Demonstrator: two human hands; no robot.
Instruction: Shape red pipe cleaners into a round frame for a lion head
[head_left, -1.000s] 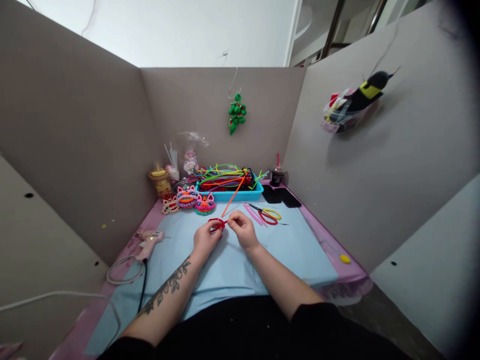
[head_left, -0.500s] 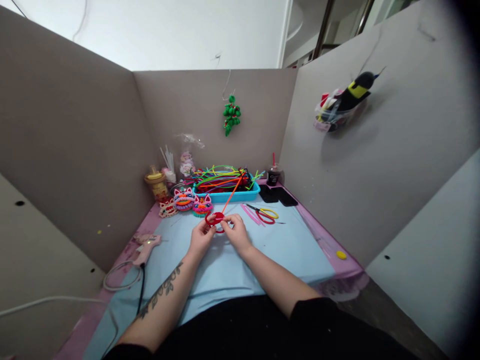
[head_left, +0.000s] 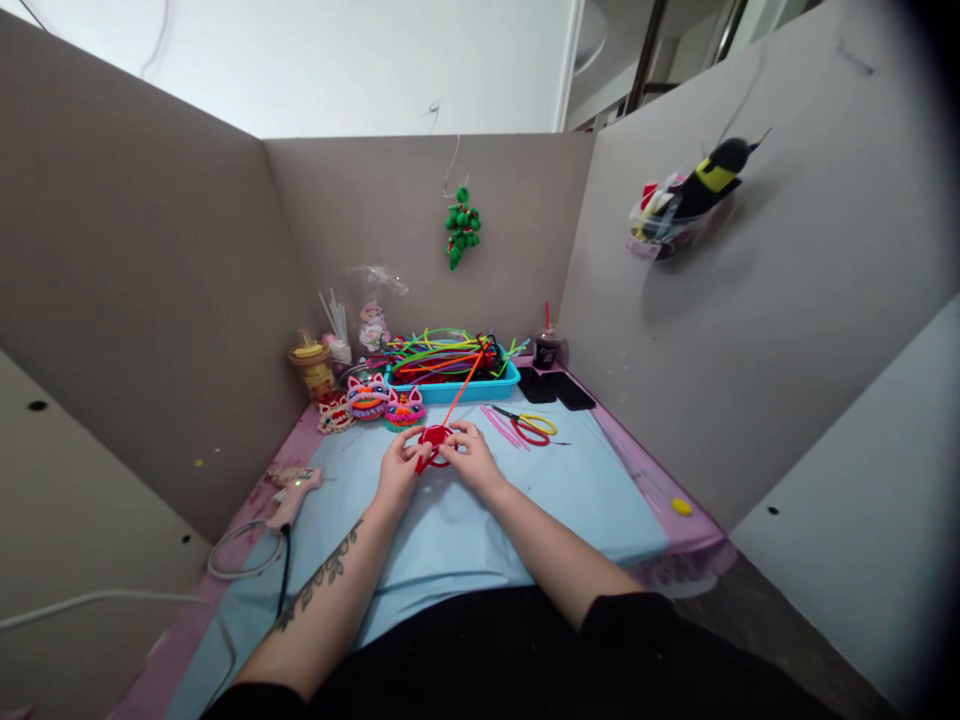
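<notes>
Between my two hands is a small red piece [head_left: 435,436] made of bent pipe cleaner, a flat round centre with loops about it. My left hand [head_left: 403,464] pinches its left side, where a red end sticks out low. On the right side my right hand [head_left: 470,458] grips the piece with thumb and fingers. An orange pipe cleaner [head_left: 466,385] slants from the tray behind down to just above the red piece; whether they touch I cannot tell. Fingers partly hide the red loops.
A blue tray [head_left: 457,394] of coloured pipe cleaners stands behind my hands. Left of it sit several pipe-cleaner animal faces [head_left: 367,398]. Scissors [head_left: 531,426] and pink strips [head_left: 507,428] lie to the right. A pink glue gun [head_left: 294,498] with its cord is at left; a drink cup [head_left: 547,347] stands back right.
Both hands have shifted their grip on the red piece. It is turned, with its loops closer about the centre and a red end now pointing down to the left.
</notes>
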